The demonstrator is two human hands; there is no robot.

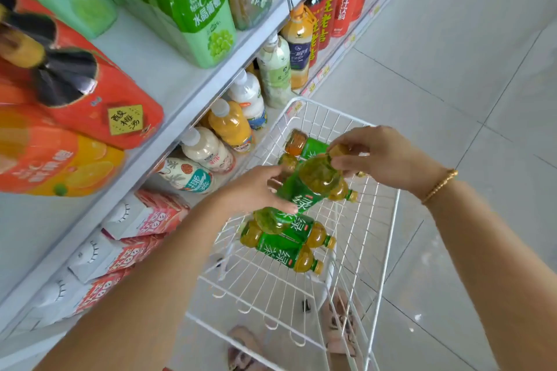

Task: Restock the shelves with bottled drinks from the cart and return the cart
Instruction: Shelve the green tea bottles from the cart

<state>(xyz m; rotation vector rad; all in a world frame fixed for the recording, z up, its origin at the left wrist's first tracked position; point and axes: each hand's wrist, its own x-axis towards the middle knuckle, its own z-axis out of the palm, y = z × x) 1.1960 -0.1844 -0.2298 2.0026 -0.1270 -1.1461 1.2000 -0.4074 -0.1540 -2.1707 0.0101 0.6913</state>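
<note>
Head view: left hand (256, 190) and right hand (388, 156) grip green-tea bottles (304, 193).

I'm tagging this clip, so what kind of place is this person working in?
Most likely a shop's drinks aisle: white shelves stocked with labelled bottled drinks, what look like price tags along the lower shelf edge, and a white wire cart holding green tea bottles.

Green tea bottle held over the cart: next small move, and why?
Probably lift the green tea bottle clear of the white wire cart and swing it left toward the shelf. The left hand grips its label, the right hand pinches its cap, and it is already raised above the other bottles.
</note>
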